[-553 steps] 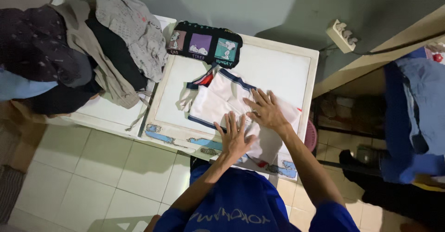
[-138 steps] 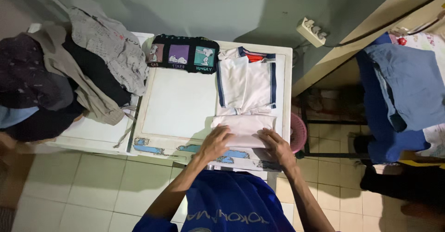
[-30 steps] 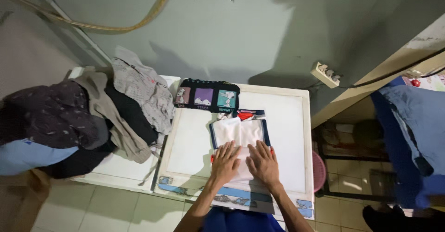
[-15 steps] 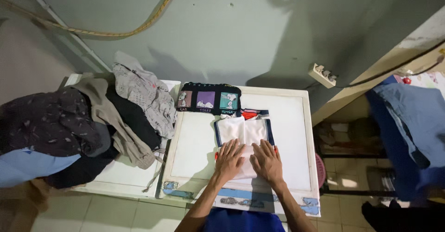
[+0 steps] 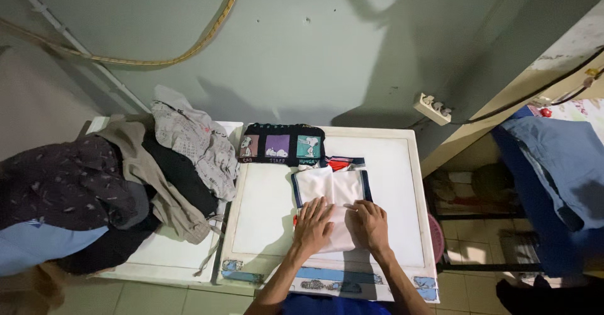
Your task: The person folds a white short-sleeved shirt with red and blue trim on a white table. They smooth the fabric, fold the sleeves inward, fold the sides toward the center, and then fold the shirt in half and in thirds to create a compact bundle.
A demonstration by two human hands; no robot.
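Both hands lie flat, fingers spread, gripping nothing: the left hand (image 5: 313, 225) and right hand (image 5: 371, 224) press the near half of the folded white garment (image 5: 331, 196) on the counter (image 5: 390, 164). This looks like smoothing a fold (nearly finished); next probably a final fold. Beyond lies a folded black shirt (image 5: 280, 144).

The person wears a blue top (image 5: 336, 304), and only a small bit of it shows at the bottom edge. Both arms are bare, with no sleeves on them. The left hand (image 5: 313, 225) and right hand (image 5: 371, 224) have no gloves or rings.
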